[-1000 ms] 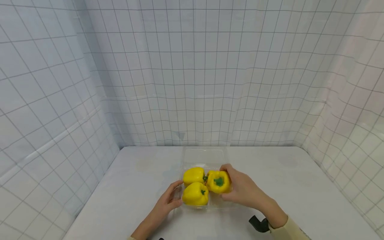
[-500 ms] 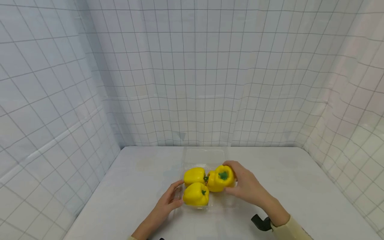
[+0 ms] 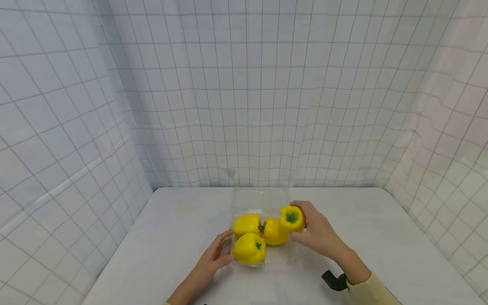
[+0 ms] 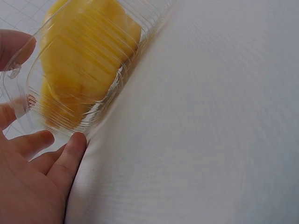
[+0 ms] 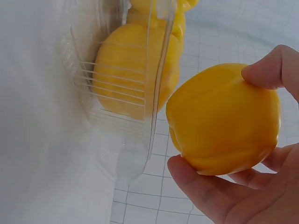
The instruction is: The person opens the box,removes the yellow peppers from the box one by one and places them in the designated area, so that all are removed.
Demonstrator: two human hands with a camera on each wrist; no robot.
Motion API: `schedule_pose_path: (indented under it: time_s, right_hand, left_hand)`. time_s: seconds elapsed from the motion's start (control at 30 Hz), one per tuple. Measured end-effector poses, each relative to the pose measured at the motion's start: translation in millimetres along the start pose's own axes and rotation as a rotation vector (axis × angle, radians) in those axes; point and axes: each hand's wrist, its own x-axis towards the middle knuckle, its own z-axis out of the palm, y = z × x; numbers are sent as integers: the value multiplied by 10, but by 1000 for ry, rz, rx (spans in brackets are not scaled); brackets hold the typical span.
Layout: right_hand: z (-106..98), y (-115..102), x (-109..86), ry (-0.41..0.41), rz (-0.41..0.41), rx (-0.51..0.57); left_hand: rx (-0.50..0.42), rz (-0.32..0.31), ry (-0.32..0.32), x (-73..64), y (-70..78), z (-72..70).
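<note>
Thumb and fingers of my right hand point(image 3: 318, 233) grip a yellow bell pepper point(image 3: 291, 219) above the right part of a clear plastic container point(image 3: 281, 259). In the right wrist view, this bell pepper point(image 5: 222, 119) is beside the container's rim point(image 5: 156, 93), higher than the peppers inside. Three more yellow bell peppers lie in the container: one at back left point(image 3: 246, 225), one at front left point(image 3: 248, 248) and one in the middle point(image 3: 273, 233), partly hidden behind the held one. Loosely spread, my left hand point(image 3: 210, 258) touches the container's left side with its fingertips.
The container's clear lid point(image 3: 260, 198) is folded back toward the rear of the white table point(image 3: 183, 220). White grid-patterned curtains point(image 3: 259, 106) enclose the back and sides. A black strap end point(image 3: 334, 281) hangs by my right wrist.
My right hand has lifted a bell pepper up and to the right, off the middle one, which now shows more. My left hand has stayed at the container's left side.
</note>
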Motion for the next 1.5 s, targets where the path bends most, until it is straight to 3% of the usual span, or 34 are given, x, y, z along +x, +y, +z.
schedule_pose_path:
  time_s: [0.33, 0.57, 1.0, 1.5]
  right_hand:
    - [7, 113, 15, 44, 47, -23]
    - [0, 229, 46, 59, 88, 15]
    - [-48, 465, 82, 32, 133, 78]
    - [18, 800, 67, -62, 273, 116]
  left_hand:
    - [9, -19, 3, 0, 1, 2]
    - [27, -15, -2, -2, 23, -13]
    - [18, -18, 10, 8, -13, -25]
    - [22, 4, -1, 0, -6, -11]
